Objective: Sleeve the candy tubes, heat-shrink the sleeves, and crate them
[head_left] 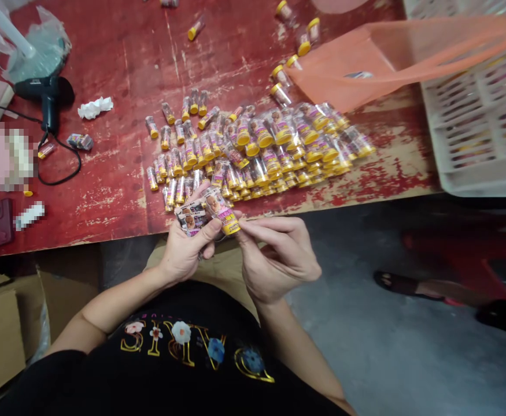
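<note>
At the near edge of the worn red table, my left hand is closed on a stack of printed label sleeves and a small clear bottle with a yellow cap. My right hand pinches the bottle's yellow-capped end with thumb and forefinger. Just beyond my hands lies a big heap of the same yellow-capped bottles, most of them labelled.
An orange mesh bag and a white plastic crate are at the right. A black heat gun with its cord, a crumpled tissue and a dark red phone lie at the left. Cardboard boxes stand below; another person's sandalled foot rests on the floor.
</note>
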The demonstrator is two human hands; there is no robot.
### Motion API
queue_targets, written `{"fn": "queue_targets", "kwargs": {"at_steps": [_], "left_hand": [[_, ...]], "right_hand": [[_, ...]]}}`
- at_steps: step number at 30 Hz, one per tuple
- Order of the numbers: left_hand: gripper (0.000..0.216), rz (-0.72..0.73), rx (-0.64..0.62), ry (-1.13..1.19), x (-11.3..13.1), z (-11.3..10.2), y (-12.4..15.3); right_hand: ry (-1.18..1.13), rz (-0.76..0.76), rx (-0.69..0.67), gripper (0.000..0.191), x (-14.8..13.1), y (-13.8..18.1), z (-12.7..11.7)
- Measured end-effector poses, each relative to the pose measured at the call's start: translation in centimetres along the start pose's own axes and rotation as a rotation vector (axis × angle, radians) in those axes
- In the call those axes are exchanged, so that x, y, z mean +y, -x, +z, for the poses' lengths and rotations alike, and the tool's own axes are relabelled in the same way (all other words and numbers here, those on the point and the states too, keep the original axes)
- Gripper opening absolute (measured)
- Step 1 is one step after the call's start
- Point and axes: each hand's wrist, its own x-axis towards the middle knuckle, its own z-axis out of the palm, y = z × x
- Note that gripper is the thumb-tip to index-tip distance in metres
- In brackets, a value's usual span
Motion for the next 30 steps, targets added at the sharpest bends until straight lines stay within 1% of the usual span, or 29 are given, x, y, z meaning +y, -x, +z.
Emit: {"fn": "queue_targets", "kwargs": {"at_steps": [4,8,10,12,13,15,18,21,23,24,25,27,28,30], "left_hand": [[0.056,-0.016,-0.008,0.036,-0.1,-0.6,0.0],[0.037,-0.012,0.03,0.092,0.0,-1.5,-0.8],[0.035,-0.017,0.067,0.132,0.4,-2.0,-1.6],[0.035,-0.019,0.107,0.199,1.2,-2.7,-2.7],[0.037,-0.02,0.13,0.235,1.7,-3.1,-3.3],[0.041,-0.025,0.187,0.297,2.5,-4.4,-4.4],[0.042,-0.038,0.266,0.346,3.0,-6.5,-5.5],[0.038,-0.053,0.326,0.382,3.1,-8.4,-5.6],[0.035,-0.055,0.365,0.403,3.2,-9.2,-5.4],[0.034,-0.055,0.38,0.417,3.4,-9.6,-5.3],[0.034,-0.055,0.392,0.432,3.5,-9.9,-5.2],[0.034,-0.051,0.408,0.462,3.9,-10.5,-5.0],[0.034,-0.042,0.414,0.474,4.0,-10.8,-5.0],[0.034,-0.007,0.407,0.49,4.2,-10.9,-4.9]], "right_hand": [[0.034,-0.014,-0.02,0.034,0.1,-0.1,0.5],[0.053,-0.042,-0.107,0.034,-0.1,-0.5,1.1],[0.048,-0.059,-0.154,0.03,0.1,-1.2,1.8],[0.048,-0.087,-0.191,0.022,1.0,-2.7,3.2],[0.057,-0.1,-0.217,0.016,1.8,-3.9,4.3],[0.113,-0.116,-0.305,0.006,3.9,-6.7,7.5],[0.329,-0.112,-0.53,0.014,7.4,-11.3,13.6],[0.616,-0.129,-0.78,0.02,10.0,-14.1,19.4],[0.753,-0.159,-0.945,0.027,10.8,-14.7,21.8],[0.795,-0.174,-1.015,0.029,11.1,-14.8,22.5],[0.825,-0.188,-1.074,0.028,11.2,-14.8,22.9],[0.838,-0.194,-1.143,0.025,11.1,-15.2,22.5],[0.816,-0.182,-1.144,0.023,10.8,-15.6,21.9],[0.713,-0.134,-1.091,0.02,9.6,-16.3,20.0]]}}
